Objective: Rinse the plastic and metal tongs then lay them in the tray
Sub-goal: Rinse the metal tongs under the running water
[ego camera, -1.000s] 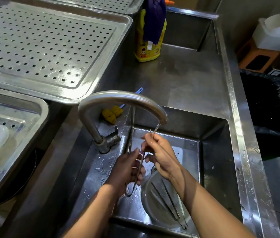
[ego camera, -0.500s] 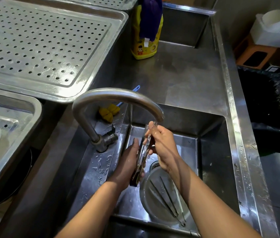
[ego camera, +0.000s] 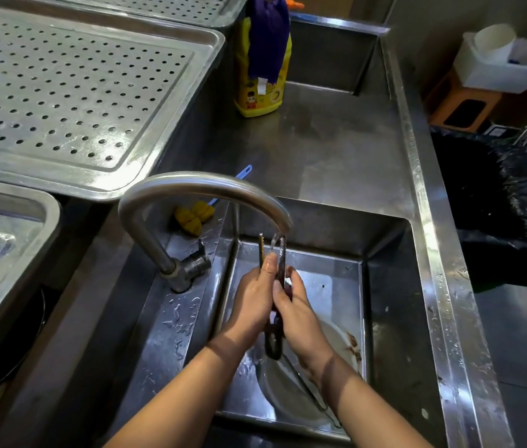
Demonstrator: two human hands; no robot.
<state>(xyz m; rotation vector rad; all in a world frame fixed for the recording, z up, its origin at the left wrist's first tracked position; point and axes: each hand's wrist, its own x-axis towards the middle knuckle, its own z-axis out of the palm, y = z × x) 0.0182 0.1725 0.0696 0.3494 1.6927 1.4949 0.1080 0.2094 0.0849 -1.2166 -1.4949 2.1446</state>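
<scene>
A pair of dark tongs stands upright over the sink basin, tips up under the faucet spout, where water runs onto them. My left hand wraps the tongs from the left, thumb near the tips. Pressed against their right side, my right hand grips them too. Below my hands a metal bowl lies in the basin with thin metal tongs inside. The perforated steel tray sits up on the left.
A yellow detergent bottle draped with a purple cloth stands on the counter behind the sink. A yellow sponge brush lies beside the faucet base. Another steel pan is at the left, a black bin bag at the right.
The tongs have turned upright and risen, tips now directly under the water stream. Both hands have closed in around them, and my left hand has moved up from the lower end.
</scene>
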